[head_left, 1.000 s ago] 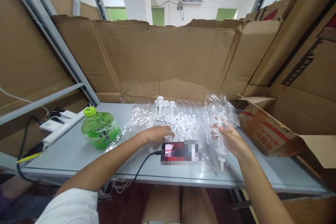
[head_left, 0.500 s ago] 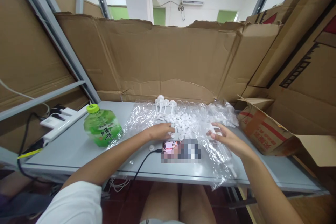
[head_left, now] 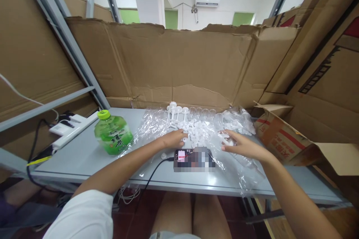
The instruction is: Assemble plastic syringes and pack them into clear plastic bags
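My left hand (head_left: pixel 174 139) is at the left of a pile of small white plastic pieces (head_left: pixel 196 130). Its fingers are pinched on a small white plastic piece (head_left: pixel 184 140), partly hidden by them. At the right side of the pile my right hand (head_left: pixel 238 145) is open, thumb and fingers apart, with white plastic showing between them; I cannot make out its shape. Clear plastic film (head_left: pixel 150 123) lies under and around the pile. Behind it stand several white stemmed parts with round tops (head_left: pixel 178 109) and a row of clear ribbed cups (head_left: pixel 206 113).
A phone (head_left: pixel 185 160) with a black cable lies in front of the pile. A green bottle (head_left: pixel 113 134) and a power strip (head_left: pixel 74 132) are to the left. An open cardboard box (head_left: pixel 283 138) stands right. A cardboard wall (head_left: pixel 179 59) closes off the back.
My right hand's fingers have spread wider, and the film beneath that hand has shifted. My left hand has stayed by the pile. The whole view has moved slightly.
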Motion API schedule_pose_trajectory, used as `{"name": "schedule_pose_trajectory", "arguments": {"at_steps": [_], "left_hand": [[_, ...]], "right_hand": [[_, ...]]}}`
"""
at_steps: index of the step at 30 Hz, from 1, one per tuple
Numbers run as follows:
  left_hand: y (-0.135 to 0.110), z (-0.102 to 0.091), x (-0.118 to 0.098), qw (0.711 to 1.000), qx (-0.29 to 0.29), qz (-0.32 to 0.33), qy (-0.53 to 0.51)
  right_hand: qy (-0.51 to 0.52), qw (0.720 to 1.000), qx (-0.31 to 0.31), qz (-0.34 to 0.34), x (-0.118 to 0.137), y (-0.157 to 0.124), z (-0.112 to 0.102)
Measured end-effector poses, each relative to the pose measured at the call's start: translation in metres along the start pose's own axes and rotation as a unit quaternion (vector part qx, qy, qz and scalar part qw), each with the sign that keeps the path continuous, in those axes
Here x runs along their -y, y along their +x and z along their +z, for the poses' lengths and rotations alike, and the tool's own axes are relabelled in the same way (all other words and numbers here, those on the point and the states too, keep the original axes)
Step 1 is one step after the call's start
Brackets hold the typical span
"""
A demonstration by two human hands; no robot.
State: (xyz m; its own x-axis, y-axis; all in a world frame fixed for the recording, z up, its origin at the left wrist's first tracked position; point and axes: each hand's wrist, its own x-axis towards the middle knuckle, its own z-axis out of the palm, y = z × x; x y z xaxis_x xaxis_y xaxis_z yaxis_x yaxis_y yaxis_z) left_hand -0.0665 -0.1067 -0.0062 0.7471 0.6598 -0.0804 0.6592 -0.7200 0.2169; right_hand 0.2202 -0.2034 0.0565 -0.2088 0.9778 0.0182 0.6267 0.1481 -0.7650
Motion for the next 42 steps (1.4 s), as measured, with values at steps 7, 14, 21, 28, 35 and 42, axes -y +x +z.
{"name": "schedule_pose_trajectory", "arguments": {"at_steps": [7,14,21,28,35,42], "left_hand": [[-0.005,-0.036,-0.007,0.945,-0.07,0.004,-0.319],[-0.008,-0.067,-0.034,0.839,0.012,0.043,-0.542],[-0.004,-0.068,-0.043,0.765,0.074,0.099,-0.633],[-0.004,-0.085,-0.05,0.827,0.09,0.122,-0.541],[-0.009,-0.102,-0.058,0.857,0.07,0.132,-0.493],[-0.014,-0.117,-0.052,0.866,-0.265,0.063,-0.418]], "right_hand": [[-0.014,0.998,0.04,-0.04,-0.003,0.003,0.0],[-0.012,0.993,0.046,-0.105,0.009,0.005,0.003],[-0.026,0.992,0.022,-0.119,0.022,0.002,0.0],[-0.047,0.988,0.016,-0.148,0.026,0.0,-0.003],[-0.052,0.987,0.03,-0.147,0.03,0.002,-0.004],[0.057,0.982,-0.12,-0.135,0.024,0.011,-0.01]]}}
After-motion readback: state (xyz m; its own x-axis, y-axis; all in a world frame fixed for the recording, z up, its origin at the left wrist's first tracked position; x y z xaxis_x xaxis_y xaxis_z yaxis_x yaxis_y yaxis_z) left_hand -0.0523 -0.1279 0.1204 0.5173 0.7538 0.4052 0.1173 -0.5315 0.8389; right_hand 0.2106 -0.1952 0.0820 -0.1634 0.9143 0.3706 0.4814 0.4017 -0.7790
